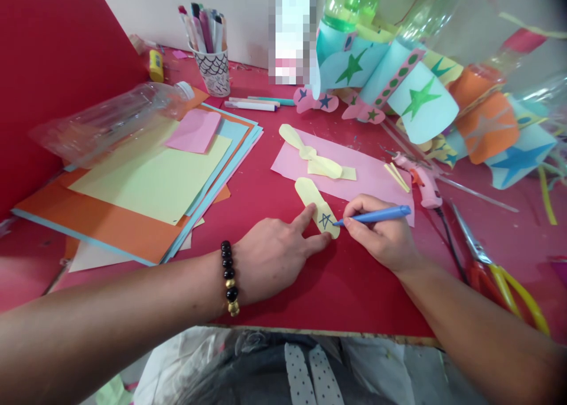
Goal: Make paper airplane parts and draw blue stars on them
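Observation:
A yellow paper cut-out (315,203), long and rounded, lies on the red table (345,281) with a blue star drawn near its lower end. My left hand (277,256) presses on it with two fingers stretched out, one on each side of the star. My right hand (381,235) grips a blue marker (376,216) whose tip touches the paper just right of the star. A black bead bracelet sits on my left wrist.
A stack of coloured paper sheets (146,180) and an empty plastic bottle (106,121) lie at left. A cup of markers (213,68) stands at the back. A pink sheet (354,169) holds more yellow cut-outs. A pink glue gun (423,183), scissors (496,263) and decorated bottles (398,80) are at right.

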Motion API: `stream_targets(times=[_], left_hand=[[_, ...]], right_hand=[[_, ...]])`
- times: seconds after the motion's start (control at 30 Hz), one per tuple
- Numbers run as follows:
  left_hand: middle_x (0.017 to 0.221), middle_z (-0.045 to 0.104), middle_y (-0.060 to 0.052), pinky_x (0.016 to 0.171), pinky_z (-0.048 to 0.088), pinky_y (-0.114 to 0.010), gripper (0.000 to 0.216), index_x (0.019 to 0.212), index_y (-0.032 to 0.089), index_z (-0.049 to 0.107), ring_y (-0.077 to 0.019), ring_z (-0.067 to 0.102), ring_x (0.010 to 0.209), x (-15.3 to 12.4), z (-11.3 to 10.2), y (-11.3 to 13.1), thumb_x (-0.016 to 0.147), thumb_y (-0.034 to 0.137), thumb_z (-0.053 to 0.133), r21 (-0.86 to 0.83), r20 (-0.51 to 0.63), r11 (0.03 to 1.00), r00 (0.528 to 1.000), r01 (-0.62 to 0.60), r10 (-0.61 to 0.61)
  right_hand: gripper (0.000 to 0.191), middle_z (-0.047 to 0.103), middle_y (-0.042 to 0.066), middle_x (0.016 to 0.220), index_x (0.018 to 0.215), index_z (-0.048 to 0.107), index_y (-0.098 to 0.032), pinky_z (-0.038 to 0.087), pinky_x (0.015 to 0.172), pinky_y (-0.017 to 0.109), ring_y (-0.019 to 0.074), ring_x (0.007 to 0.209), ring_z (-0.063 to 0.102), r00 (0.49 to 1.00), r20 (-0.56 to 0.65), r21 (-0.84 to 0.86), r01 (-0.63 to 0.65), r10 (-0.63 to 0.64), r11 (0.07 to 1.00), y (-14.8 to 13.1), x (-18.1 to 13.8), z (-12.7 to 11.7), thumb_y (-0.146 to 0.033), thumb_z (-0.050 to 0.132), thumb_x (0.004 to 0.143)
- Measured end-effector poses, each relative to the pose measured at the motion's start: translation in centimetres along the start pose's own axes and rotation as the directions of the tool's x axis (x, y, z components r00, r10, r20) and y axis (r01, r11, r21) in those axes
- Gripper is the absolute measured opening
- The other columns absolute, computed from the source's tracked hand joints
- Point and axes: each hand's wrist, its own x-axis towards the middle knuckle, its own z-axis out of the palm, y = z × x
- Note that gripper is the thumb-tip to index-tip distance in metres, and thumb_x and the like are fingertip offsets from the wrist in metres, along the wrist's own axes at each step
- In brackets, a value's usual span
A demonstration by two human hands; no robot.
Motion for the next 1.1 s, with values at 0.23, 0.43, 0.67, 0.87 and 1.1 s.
stream_targets(times=[0.23,0.43,0.67,0.87,1.1], left_hand=[[0.155,0.028,-0.016,0.053,0.045,-0.026,0.055,0.144,0.039,0.037,-0.0071,0.058,0.054,-0.07,0.06,-0.08,0.092,0.018,0.04,-0.066,-0.021,0.998,1.0,0.003,-0.004],[0.155,0.027,-0.018,0.05,0.044,-0.027,0.056,0.144,0.036,0.037,-0.0092,0.059,0.053,-0.09,0.31,-0.15,0.091,0.018,0.04,-0.02,-0.045,1.0,0.999,-0.022,0.021],[0.155,0.028,-0.019,0.047,0.043,-0.028,0.057,0.145,0.035,0.035,-0.0123,0.061,0.054,-0.1,0.19,-0.15,0.091,0.018,0.04,0.016,-0.027,0.999,0.999,-0.029,0.03],[0.154,0.029,-0.019,0.046,0.043,-0.028,0.055,0.144,0.035,0.037,-0.0122,0.061,0.053,-0.08,0.16,-0.15,0.092,0.019,0.04,0.008,-0.042,1.0,0.999,-0.025,0.026],[0.153,0.032,-0.018,0.046,0.043,-0.028,0.055,0.144,0.036,0.036,-0.0133,0.061,0.053,0.02,0.37,-0.16,0.092,0.02,0.039,0.003,-0.055,1.0,0.998,-0.021,0.021]], right_hand=[[0.007,0.05,-0.003,0.059,0.075,0.056,-0.02,0.03,0.045,0.026,0.0105,0.049,0.038,1.0,-0.002,0.006,-0.004,0.004,1.0,-0.11,0.03,0.21,-0.019,0.059,0.081],[0.006,0.051,-0.003,0.059,0.076,0.056,-0.02,0.031,0.045,0.026,0.0103,0.048,0.039,1.0,0.016,0.011,0.009,-0.01,1.0,-0.38,0.15,0.35,-0.019,0.059,0.082],[0.005,0.048,-0.004,0.058,0.077,0.057,-0.019,0.032,0.046,0.025,0.0096,0.048,0.039,0.999,0.027,0.027,0.04,-0.041,0.999,-0.55,0.56,0.67,-0.018,0.059,0.083],[0.004,0.048,-0.004,0.058,0.079,0.058,-0.018,0.032,0.047,0.025,0.0095,0.049,0.039,0.998,0.041,0.034,0.05,-0.052,0.998,-0.52,0.58,0.81,-0.018,0.058,0.083],[0.003,0.049,-0.005,0.059,0.08,0.059,-0.017,0.032,0.047,0.024,0.0087,0.049,0.039,0.996,0.045,0.033,0.078,-0.08,0.996,-0.5,0.62,0.95,-0.017,0.059,0.083]])
